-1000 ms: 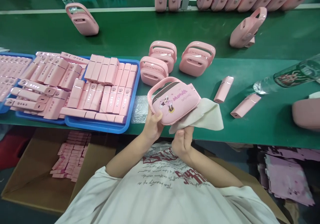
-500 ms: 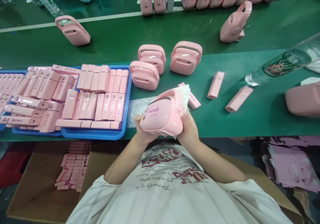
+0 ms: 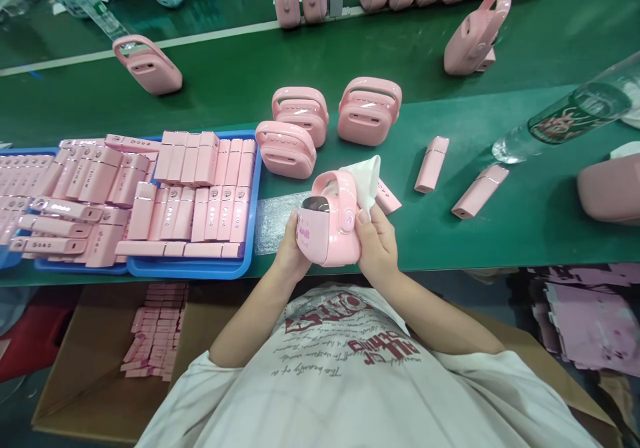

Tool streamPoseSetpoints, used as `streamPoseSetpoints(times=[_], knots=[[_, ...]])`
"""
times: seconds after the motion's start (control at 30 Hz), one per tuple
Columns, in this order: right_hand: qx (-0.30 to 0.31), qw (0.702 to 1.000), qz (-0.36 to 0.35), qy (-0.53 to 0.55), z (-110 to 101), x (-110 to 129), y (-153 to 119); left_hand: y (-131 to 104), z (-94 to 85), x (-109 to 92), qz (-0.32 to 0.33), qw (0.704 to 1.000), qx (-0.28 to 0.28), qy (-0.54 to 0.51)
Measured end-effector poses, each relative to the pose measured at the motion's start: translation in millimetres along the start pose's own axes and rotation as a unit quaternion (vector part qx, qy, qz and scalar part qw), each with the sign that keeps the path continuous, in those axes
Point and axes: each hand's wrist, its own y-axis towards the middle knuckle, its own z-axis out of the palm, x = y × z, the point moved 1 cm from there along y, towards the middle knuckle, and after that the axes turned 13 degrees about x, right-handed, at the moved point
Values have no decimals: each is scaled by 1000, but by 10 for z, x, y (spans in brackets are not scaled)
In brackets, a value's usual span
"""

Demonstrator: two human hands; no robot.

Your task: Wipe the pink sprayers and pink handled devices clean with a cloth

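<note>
Between my hands, above the table's front edge, is a pink portable speaker with a carry handle, a dark top panel and a printed front turned to the left. My left hand grips its left side, the fingers partly hidden behind it. My right hand pinches a white cloth between thumb and fingers, against the speaker's right side. Behind the cloth lies a partly covered pink stick-shaped device. A sheet of bubble wrap lies to the left of the speaker.
Blue trays full of pink sticks fill the left. Three similar speakers stand behind my hands. Two loose sticks, a tilted clear bottle and a pink case are at right. A cardboard box is below.
The speaker has been turned in my hands, so its side and handle now face me more. My right hand's fingers have shifted up onto the cloth. The view has moved slightly.
</note>
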Motion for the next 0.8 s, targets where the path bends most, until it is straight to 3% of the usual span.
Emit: streamPoseSetpoints(times=[0.1,0.2,0.37,0.43,0.53,0.7,0.8], knots=[[-4,996,81,40,1,-46,85,-16,-54,11,-42,999,12,-16],[25,979,166,117,-34,-102,170,-22,-121,12,-71,997,-15,18],[45,964,238,107,-175,-51,230,17,-185,-51,118,980,-68,148],[63,970,231,54,-227,34,210,44,-182,-84,152,973,-75,154],[96,981,165,-45,-287,162,154,79,-144,-147,126,986,-57,97],[19,990,87,-112,-389,210,107,61,-54,-249,12,1000,-15,8],[-3,992,67,-107,-424,227,85,26,5,-281,-6,999,-15,-38]])
